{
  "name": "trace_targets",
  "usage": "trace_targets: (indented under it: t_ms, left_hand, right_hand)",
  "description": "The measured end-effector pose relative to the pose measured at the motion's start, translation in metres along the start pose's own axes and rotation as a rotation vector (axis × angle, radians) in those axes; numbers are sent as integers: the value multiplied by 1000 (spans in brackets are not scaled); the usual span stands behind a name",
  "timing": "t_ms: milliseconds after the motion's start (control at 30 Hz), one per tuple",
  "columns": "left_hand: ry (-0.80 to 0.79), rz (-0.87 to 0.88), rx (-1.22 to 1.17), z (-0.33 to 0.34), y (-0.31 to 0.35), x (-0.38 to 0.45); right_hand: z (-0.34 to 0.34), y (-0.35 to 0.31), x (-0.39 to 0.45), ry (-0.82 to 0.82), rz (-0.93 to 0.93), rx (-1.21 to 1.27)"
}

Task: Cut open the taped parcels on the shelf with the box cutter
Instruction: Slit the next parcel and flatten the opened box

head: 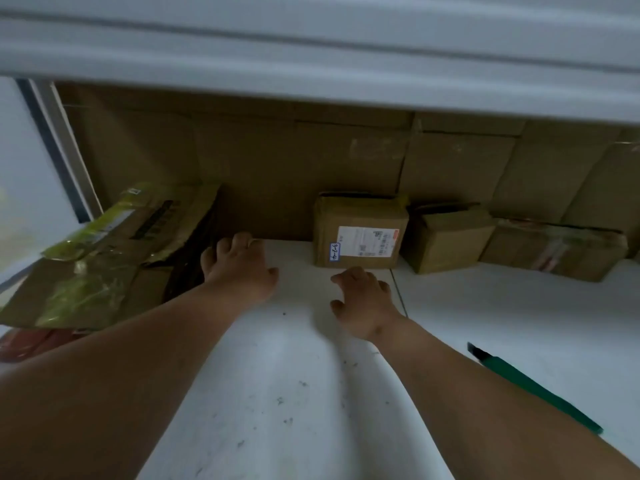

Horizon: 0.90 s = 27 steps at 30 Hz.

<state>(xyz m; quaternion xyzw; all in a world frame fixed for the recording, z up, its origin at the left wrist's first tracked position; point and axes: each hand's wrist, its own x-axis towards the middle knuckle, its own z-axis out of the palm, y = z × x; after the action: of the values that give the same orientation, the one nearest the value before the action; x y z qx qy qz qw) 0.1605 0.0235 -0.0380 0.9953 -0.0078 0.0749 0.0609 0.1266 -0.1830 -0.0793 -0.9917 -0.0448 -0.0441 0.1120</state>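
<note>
A small taped cardboard parcel (360, 233) with a white shipping label stands at the back of the white shelf (277, 393). My right hand (363, 299) hovers just in front of it, fingers loosely curled and holding nothing. My left hand (239, 268) reaches forward beside a flattened, opened box (104, 258) with yellow-green tape at the left; its fingers are relaxed and hold nothing. The green box cutter (533, 386) lies on the shelf to the right of my right forearm, untouched.
Two more small parcels (446, 240) (554, 251) sit at the back right. Large cardboard boxes (277, 161) line the rear. The shelf above (311, 46) overhangs closely. A grey upright post (59, 147) stands at the left.
</note>
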Motion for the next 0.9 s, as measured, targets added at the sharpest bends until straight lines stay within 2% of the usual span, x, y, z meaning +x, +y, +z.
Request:
trace_targets:
  t_ms: [200, 400, 633, 900]
  left_hand:
    - [-46, -17, -46, 11, 67, -6]
    - [-115, -39, -30, 16, 97, 0]
    - [-184, -50, -45, 23, 105, 20]
    - [-219, -99, -232, 24, 113, 46]
  right_hand:
    - [-27, 74, -3, -32, 83, 139]
    - [-41, 107, 10, 9, 60, 374]
    - [-46, 120, 32, -2, 143, 363]
    - [-51, 118, 53, 60, 110, 328]
